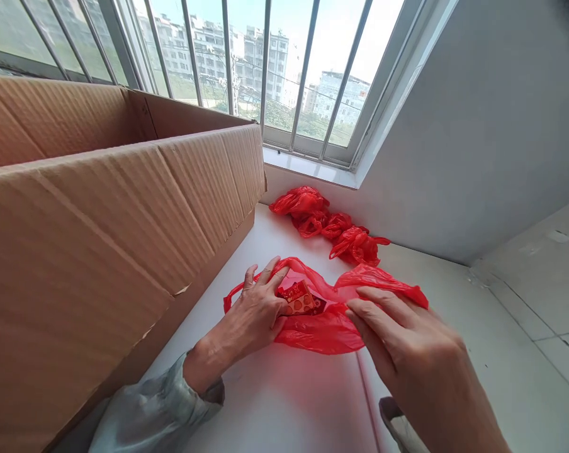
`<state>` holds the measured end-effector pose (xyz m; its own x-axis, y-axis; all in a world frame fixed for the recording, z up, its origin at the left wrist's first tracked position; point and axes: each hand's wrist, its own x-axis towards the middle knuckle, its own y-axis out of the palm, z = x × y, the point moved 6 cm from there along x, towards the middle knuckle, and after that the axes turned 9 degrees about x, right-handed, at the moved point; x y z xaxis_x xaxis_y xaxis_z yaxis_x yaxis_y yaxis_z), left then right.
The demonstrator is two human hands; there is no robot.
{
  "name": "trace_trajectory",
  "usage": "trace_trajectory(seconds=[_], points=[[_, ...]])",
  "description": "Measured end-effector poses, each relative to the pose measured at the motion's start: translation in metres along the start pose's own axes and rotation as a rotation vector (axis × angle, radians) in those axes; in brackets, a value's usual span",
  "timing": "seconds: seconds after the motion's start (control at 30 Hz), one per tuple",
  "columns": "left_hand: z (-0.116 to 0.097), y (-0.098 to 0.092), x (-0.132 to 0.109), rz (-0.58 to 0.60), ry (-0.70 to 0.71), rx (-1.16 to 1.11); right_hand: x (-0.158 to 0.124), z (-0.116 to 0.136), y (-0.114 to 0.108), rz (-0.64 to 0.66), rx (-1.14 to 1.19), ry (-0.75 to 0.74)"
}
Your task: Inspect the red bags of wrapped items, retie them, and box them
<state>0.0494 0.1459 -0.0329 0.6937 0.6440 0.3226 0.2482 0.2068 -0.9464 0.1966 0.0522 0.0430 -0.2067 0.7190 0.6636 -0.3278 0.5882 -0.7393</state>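
Note:
A thin red plastic bag (pixel 315 336) lies on the white surface with its mouth spread open. Inside it shows a small red and orange patterned packet (pixel 302 300), partly covered by the bag's folds. My left hand (pixel 259 305) is at the left side of the mouth, its fingers bent over the bag's edge beside the packet; its fingertips are partly hidden. On the right, my right hand (pixel 407 336) has its fingers pressed together on the bag's gathered plastic. A bag handle loops out left of my left hand.
Several crumpled red plastic bags (pixel 329 223) lie along the wall behind. A large open cardboard box (pixel 124 251) stands close on the left, its side rising beside my left arm. A barred window (pixel 265 75) is at the back, with a grey wall (pixel 464 138) to the right.

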Motion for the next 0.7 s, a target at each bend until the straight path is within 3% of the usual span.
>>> trace_trajectory(seconds=[0.07,0.13,0.23,0.3,0.37,0.5,0.6,0.7], points=[[-0.001,0.0,0.001,-0.015,0.006,0.0,0.005,0.017,0.007,-0.028,0.028,-0.076],[-0.002,0.0,0.001,-0.028,0.014,-0.001,0.01,0.024,0.035,0.101,0.056,-0.111],[-0.003,0.002,0.001,-0.037,0.031,-0.007,0.009,0.011,0.088,0.366,0.003,-0.062],[-0.002,0.002,0.002,-0.044,0.022,0.007,0.003,-0.01,0.11,0.465,-0.098,0.024],[0.002,0.0,0.003,-0.071,-0.012,0.033,-0.001,-0.033,0.114,0.473,-0.19,0.107],[0.013,-0.01,0.002,-0.148,-0.087,0.1,-0.007,-0.064,0.099,0.458,-0.232,0.197],[0.02,-0.017,0.0,-0.188,-0.123,0.161,-0.011,-0.074,0.095,0.507,-0.204,0.219],[0.022,-0.018,-0.001,-0.183,-0.131,0.192,-0.018,-0.076,0.104,0.645,-0.139,0.262]])
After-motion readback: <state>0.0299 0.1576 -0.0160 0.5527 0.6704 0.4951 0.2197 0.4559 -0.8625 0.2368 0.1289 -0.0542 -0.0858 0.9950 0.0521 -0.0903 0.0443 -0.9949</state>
